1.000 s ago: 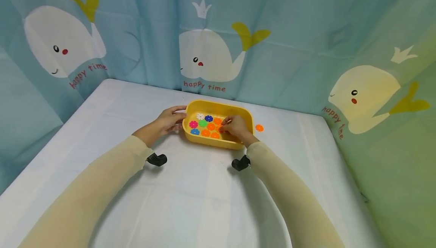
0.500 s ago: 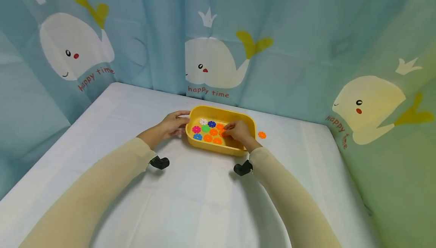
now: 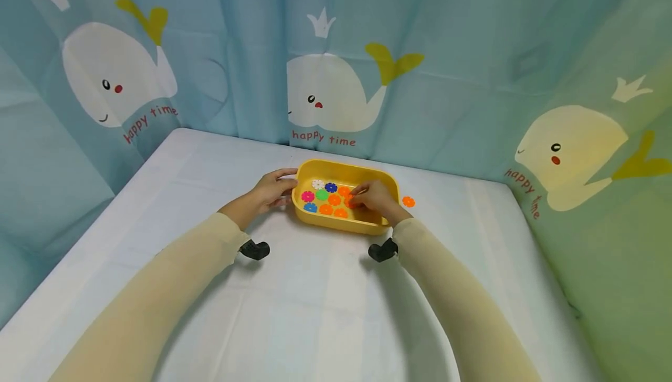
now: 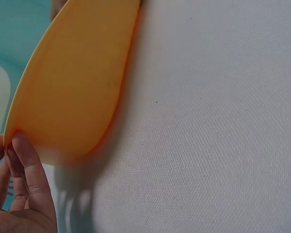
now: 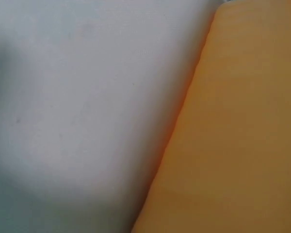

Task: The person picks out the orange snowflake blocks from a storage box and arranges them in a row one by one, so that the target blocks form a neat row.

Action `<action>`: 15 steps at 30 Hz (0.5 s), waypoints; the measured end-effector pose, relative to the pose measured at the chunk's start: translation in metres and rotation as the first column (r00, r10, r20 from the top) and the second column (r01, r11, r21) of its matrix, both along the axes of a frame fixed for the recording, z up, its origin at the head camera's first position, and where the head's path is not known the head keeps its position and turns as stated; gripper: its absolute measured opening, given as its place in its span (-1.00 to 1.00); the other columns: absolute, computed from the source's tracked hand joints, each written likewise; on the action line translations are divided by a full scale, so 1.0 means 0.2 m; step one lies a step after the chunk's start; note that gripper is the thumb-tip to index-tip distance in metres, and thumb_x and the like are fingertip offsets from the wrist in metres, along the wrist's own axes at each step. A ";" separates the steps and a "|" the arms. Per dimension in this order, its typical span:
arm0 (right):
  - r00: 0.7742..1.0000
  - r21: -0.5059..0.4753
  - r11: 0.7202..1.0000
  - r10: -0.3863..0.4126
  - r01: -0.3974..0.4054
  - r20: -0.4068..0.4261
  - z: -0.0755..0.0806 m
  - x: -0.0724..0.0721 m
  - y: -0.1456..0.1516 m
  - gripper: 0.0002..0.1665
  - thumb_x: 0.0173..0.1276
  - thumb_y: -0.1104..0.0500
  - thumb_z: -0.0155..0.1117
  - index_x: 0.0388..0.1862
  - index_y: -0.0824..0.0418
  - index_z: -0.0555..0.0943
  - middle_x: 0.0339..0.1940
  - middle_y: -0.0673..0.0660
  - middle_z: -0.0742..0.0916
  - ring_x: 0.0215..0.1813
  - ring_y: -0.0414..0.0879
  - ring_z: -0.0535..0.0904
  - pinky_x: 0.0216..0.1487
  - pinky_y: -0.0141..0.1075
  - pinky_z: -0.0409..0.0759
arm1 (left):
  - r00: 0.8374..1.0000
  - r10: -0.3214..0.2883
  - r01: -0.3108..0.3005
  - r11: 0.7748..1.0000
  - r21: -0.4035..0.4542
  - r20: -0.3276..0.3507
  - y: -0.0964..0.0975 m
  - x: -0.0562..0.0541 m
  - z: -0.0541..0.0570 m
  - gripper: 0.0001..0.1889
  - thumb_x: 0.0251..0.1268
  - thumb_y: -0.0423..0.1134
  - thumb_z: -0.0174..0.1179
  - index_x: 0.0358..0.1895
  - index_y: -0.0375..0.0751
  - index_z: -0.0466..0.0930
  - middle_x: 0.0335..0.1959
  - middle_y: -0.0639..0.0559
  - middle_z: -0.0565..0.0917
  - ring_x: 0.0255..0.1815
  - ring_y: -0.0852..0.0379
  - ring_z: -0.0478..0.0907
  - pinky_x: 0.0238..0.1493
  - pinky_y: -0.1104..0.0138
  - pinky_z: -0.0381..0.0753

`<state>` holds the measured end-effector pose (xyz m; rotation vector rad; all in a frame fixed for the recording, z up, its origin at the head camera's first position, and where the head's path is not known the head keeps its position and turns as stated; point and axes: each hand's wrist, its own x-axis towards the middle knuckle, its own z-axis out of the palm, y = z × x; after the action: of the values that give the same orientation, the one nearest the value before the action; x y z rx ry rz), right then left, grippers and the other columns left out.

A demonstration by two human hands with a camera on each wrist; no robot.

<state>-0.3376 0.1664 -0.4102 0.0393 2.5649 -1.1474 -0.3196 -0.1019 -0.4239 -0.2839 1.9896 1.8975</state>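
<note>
A yellow plastic tray [image 3: 341,225] stands on the table, holding several flat flower-shaped discs. My left hand [image 3: 269,192] holds its left end; in the left wrist view the thumb [image 4: 28,154] presses the outer wall at the rim. Inside the tray's right half, my right hand [image 3: 380,199] pinches an orange disc [image 3: 351,202], partly hidden by the fingers. Beside it lie other orange discs [image 3: 334,200], with a white disc [image 3: 318,185], a dark blue one, a pink disc [image 3: 308,196], a green one and a blue disc [image 3: 311,207] to the left. The right wrist view misses the hand.
One orange disc [image 3: 408,202] lies on the white tablecloth [image 3: 304,306], just right of the tray. A blue curtain [image 3: 451,114] with whale prints hangs behind the table and along its sides. Black wrist devices [image 3: 255,249] jut from both sleeves.
The head view has shifted slightly, moving the whole scene in the picture. Both hands keep nearly the same places at the tray, and the discs show no clear rearrangement.
</note>
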 end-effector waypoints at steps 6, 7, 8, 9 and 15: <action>0.999 -0.038 0.999 0.016 -0.015 0.038 0.01 0.01 0.03 -0.70 0.33 0.26 0.35 -0.01 0.40 0.65 -0.19 0.24 0.77 -0.33 -0.11 0.67 -0.16 -0.39 0.66 | 1.000 -0.008 0.008 1.000 -0.001 0.003 0.00 -0.01 0.00 -0.50 0.47 -0.14 0.12 0.44 0.14 0.34 0.23 -0.09 0.53 -0.27 0.19 0.58 -0.38 0.51 0.60; 0.999 -0.046 0.999 0.018 -0.016 0.047 0.02 0.00 0.03 -0.69 0.33 0.27 0.35 0.00 0.41 0.64 -0.18 0.25 0.76 -0.32 -0.10 0.68 -0.14 -0.37 0.68 | 1.000 -0.008 0.008 1.000 0.003 0.004 0.00 -0.01 0.00 -0.50 0.47 -0.14 0.12 0.44 0.14 0.34 0.23 -0.08 0.53 -0.26 0.19 0.58 -0.39 0.50 0.60; 0.998 -0.051 0.999 0.022 -0.019 0.052 0.02 0.00 0.04 -0.69 0.33 0.27 0.35 0.01 0.41 0.64 -0.17 0.25 0.76 -0.31 -0.10 0.69 -0.13 -0.35 0.68 | 1.000 -0.009 0.008 1.000 0.005 0.006 -0.01 0.00 0.00 -0.49 0.48 -0.14 0.12 0.44 0.14 0.33 0.24 -0.08 0.53 -0.25 0.18 0.58 -0.38 0.50 0.60; 0.998 -0.051 0.998 0.027 -0.025 0.055 0.02 0.00 0.04 -0.68 0.34 0.27 0.35 0.01 0.42 0.64 -0.17 0.25 0.76 -0.31 -0.10 0.69 -0.13 -0.34 0.68 | 1.000 -0.009 0.009 1.000 0.008 0.008 -0.01 0.00 0.00 -0.49 0.48 -0.14 0.12 0.44 0.14 0.33 0.25 -0.08 0.53 -0.23 0.18 0.58 -0.38 0.50 0.60; 0.998 -0.070 0.997 0.019 -0.014 0.063 0.04 -0.03 0.07 -0.68 0.32 0.28 0.35 0.02 0.41 0.64 -0.19 0.21 0.77 -0.32 -0.13 0.65 -0.16 -0.37 0.67 | 1.000 -0.007 0.007 1.000 0.013 0.012 -0.01 -0.01 0.00 -0.49 0.48 -0.14 0.12 0.45 0.15 0.32 0.23 -0.09 0.53 -0.25 0.18 0.59 -0.38 0.50 0.61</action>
<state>-0.3431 0.1808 -0.4030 0.0374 2.4643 -1.2084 -0.3213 -0.1044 -0.4234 -0.2841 1.9674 1.8993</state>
